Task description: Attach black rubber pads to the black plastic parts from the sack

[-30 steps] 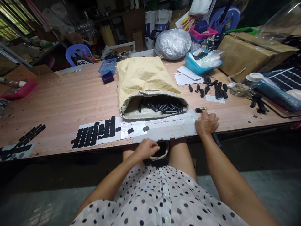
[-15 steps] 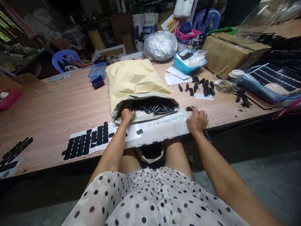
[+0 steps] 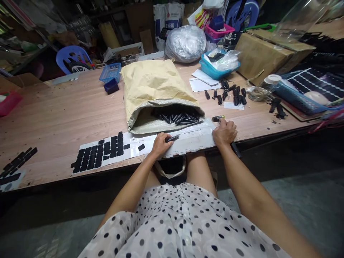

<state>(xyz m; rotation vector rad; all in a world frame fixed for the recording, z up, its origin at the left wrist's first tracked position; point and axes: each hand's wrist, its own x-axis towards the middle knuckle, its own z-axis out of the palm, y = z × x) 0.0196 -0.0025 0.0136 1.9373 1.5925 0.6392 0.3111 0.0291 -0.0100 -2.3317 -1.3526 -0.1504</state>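
Observation:
My left hand (image 3: pixel 160 144) rests on a white backing sheet (image 3: pixel 188 140) at the table's front edge, fingers closed round a slim black part (image 3: pixel 172 138). My right hand (image 3: pixel 225 132) is closed on a dark-handled tool (image 3: pixel 235 149) whose tip points toward a small black and yellow piece (image 3: pixel 218 118). Just behind the sheet lies a tan paper sack (image 3: pixel 156 89), its mouth open toward me and holding several black parts (image 3: pixel 178 118). A sheet of black rectangular stickers (image 3: pixel 103 154) lies left of my left hand.
Loose black parts (image 3: pixel 231 94) lie right of the sack, near papers (image 3: pixel 200 82) and a teal tray (image 3: pixel 217 70). A cardboard box (image 3: pixel 266 53) and sticker sheets (image 3: pixel 314 84) fill the right. A blue basket (image 3: pixel 110 72) stands behind; more stickers (image 3: pixel 16 168) lie far left.
My left hand rose from my lap to the sack's mouth, then came back to the white sheet holding a black part. My right hand stayed put on the tool.

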